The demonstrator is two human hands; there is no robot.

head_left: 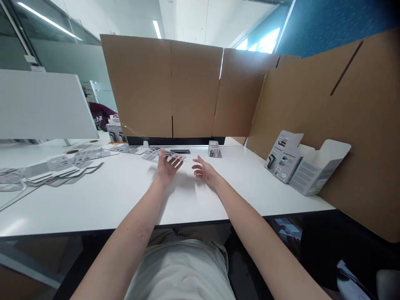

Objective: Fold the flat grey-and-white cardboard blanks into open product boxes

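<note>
My left hand (pixel 168 167) is over the middle of the table with a flat, unfolded printed carton (pixel 153 155). The thumb rests at the carton's near side and the fingers reach out to the right along it. My right hand (pixel 204 171) is just to the right, palm turned inward, fingers apart and slightly curled, with nothing in it. Beyond the right hand a small folded printed box (pixel 213 148) stands on the white table. More flat cartons (pixel 126 148) lie behind and left of my left hand.
Overlapping flat cartons (pixel 50 171) cover part of the table's left side. Open-topped printed boxes (pixel 286 162) (pixel 315 171) lean at the right against a cardboard wall (pixel 365 125). A cardboard screen (pixel 193 87) stands at the back. A person in a dark sleeve (pixel 101 114) is beyond it.
</note>
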